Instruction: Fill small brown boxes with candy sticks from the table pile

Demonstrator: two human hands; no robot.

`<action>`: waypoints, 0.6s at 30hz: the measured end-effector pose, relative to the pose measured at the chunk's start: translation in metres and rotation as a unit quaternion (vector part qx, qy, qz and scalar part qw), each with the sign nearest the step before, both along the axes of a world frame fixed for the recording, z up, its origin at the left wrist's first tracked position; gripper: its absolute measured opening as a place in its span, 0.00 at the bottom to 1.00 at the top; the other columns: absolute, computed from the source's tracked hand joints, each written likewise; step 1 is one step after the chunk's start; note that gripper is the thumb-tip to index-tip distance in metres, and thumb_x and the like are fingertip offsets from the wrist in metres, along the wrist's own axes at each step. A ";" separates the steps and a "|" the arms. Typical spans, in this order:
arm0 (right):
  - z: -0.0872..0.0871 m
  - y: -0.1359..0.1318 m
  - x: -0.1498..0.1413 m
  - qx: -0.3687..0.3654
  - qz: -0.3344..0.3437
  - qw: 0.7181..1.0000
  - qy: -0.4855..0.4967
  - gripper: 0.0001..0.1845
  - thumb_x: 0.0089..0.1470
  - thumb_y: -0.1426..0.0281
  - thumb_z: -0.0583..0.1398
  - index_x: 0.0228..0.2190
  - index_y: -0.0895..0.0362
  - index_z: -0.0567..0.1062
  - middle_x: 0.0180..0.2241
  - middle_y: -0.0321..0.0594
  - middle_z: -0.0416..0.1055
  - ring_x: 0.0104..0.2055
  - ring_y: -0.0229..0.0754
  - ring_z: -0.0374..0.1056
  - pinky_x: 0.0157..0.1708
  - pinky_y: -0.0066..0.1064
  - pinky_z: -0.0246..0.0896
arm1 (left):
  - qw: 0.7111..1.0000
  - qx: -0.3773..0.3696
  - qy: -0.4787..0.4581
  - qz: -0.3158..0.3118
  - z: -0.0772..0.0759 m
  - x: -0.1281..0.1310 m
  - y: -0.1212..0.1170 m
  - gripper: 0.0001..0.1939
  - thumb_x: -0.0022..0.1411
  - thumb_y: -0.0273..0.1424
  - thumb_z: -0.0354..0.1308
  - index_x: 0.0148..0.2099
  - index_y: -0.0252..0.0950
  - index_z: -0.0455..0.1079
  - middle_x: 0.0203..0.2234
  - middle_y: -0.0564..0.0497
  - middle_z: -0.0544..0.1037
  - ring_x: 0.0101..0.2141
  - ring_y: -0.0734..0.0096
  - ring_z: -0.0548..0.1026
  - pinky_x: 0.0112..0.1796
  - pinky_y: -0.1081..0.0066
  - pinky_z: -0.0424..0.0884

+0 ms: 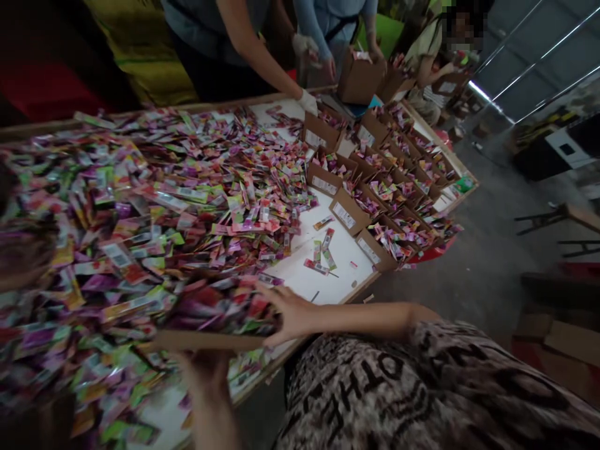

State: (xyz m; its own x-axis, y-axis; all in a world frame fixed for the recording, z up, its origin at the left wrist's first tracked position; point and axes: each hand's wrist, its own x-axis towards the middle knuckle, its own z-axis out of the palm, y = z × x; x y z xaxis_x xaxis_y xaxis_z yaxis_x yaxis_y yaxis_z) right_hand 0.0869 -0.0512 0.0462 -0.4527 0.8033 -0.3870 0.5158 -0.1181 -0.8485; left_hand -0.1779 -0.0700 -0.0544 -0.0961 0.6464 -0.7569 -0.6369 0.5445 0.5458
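Observation:
A small cardboard box (210, 341), heaped with colourful wrapped packets (220, 306), is tilted over the near part of the table. My left hand (206, 365) supports it from below, its fingers mostly hidden by the box. At the box's right end, my right hand (290, 312) grips the side, fingers over the upper edge and thumb low by the corner. The box and both hands are somewhat blurred. Behind and around them spreads a large loose pile of similar flat packets (187, 194), mostly pink, purple and green.
Several filled cardboard boxes (347, 212) stand in rows at the table's right end. A few loose packets (323, 253) lie on the white tabletop (304, 284). Across the table, a co-worker's gloved hand (308, 102) touches the box area. Other people handle boxes (359, 78) farther back.

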 end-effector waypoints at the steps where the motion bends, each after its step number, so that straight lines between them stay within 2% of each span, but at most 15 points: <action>1: 0.008 -0.013 0.036 -0.004 -0.036 0.999 -0.025 0.73 0.39 0.53 0.75 0.73 0.45 0.39 0.67 0.53 0.51 0.68 0.62 0.53 0.64 0.50 0.56 | 0.999 -0.005 -0.034 0.030 -0.006 0.040 0.005 0.30 0.63 0.62 0.50 0.57 0.51 0.70 0.37 0.56 0.83 0.43 0.59 0.82 0.39 0.65 0.80; 3: 0.020 -0.040 0.104 -0.005 -0.130 0.988 -0.084 0.70 0.40 0.56 0.74 0.73 0.48 0.42 0.65 0.52 0.56 0.66 0.60 0.56 0.64 0.50 0.55 | 0.992 -0.088 -0.090 0.001 -0.017 0.127 0.012 0.29 0.66 0.58 0.51 0.52 0.41 0.74 0.31 0.50 0.82 0.34 0.61 0.81 0.34 0.68 0.78; 5: 0.028 -0.061 0.163 0.012 -0.222 0.964 -0.148 0.68 0.41 0.58 0.73 0.73 0.51 0.44 0.62 0.53 0.59 0.64 0.59 0.58 0.64 0.50 0.55 | 0.973 -0.133 -0.150 -0.113 -0.027 0.216 0.015 0.30 0.69 0.56 0.51 0.52 0.34 0.74 0.31 0.44 0.82 0.33 0.61 0.80 0.34 0.68 0.77; 8: 0.027 -0.076 0.229 0.036 -0.307 0.917 -0.250 0.65 0.44 0.58 0.71 0.73 0.55 0.45 0.61 0.54 0.61 0.64 0.60 0.58 0.63 0.51 0.56 | 0.940 -0.119 -0.223 -0.230 -0.034 0.332 0.014 0.35 0.70 0.57 0.44 0.56 0.32 0.72 0.43 0.39 0.81 0.43 0.58 0.80 0.45 0.64 0.77; 10: 0.018 -0.075 0.256 0.033 -0.311 0.894 -0.322 0.62 0.45 0.57 0.71 0.72 0.57 0.47 0.61 0.56 0.61 0.64 0.61 0.58 0.63 0.52 0.56 | 0.922 -0.130 -0.186 -0.313 -0.038 0.385 0.015 0.37 0.71 0.57 0.38 0.59 0.32 0.70 0.50 0.36 0.79 0.47 0.55 0.79 0.48 0.59 0.76; 12: 0.006 -0.071 0.268 0.030 -0.268 0.875 -0.402 0.60 0.44 0.59 0.73 0.71 0.59 0.53 0.63 0.60 0.60 0.63 0.64 0.58 0.62 0.54 0.56 | 0.900 -0.173 -0.088 -0.391 -0.043 0.415 0.020 0.37 0.72 0.56 0.37 0.59 0.31 0.69 0.50 0.33 0.77 0.45 0.51 0.79 0.45 0.54 0.77; 14: -0.003 -0.071 0.272 0.035 -0.207 0.858 -0.469 0.58 0.40 0.60 0.76 0.68 0.61 0.61 0.64 0.63 0.59 0.63 0.68 0.58 0.60 0.56 0.59 | 0.881 -0.206 -0.008 -0.426 -0.048 0.424 0.026 0.34 0.72 0.53 0.42 0.59 0.29 0.67 0.47 0.30 0.76 0.40 0.49 0.79 0.39 0.52 0.78; 15: -0.006 -0.071 0.275 0.039 -0.179 0.855 -0.485 0.56 0.39 0.61 0.77 0.66 0.61 0.64 0.63 0.64 0.59 0.62 0.68 0.59 0.58 0.55 0.61 | 0.881 -0.208 0.014 -0.424 -0.050 0.422 0.029 0.32 0.71 0.52 0.47 0.59 0.29 0.67 0.46 0.30 0.76 0.38 0.49 0.79 0.36 0.53 0.77; 16: -0.008 -0.070 0.280 0.041 -0.157 0.859 -0.486 0.53 0.39 0.60 0.77 0.63 0.60 0.68 0.62 0.63 0.61 0.61 0.67 0.60 0.55 0.54 0.64 | 0.886 -0.202 0.031 -0.416 -0.051 0.418 0.031 0.31 0.69 0.51 0.51 0.59 0.30 0.67 0.45 0.32 0.76 0.36 0.51 0.79 0.34 0.56 0.77; 18: -0.009 -0.060 0.300 0.040 -0.126 0.889 -0.438 0.43 0.44 0.58 0.75 0.59 0.56 0.73 0.57 0.57 0.69 0.56 0.62 0.66 0.51 0.48 0.67 | 0.894 -0.182 0.062 -0.404 -0.050 0.403 0.037 0.26 0.66 0.48 0.59 0.55 0.32 0.68 0.42 0.37 0.76 0.33 0.59 0.77 0.31 0.63 0.76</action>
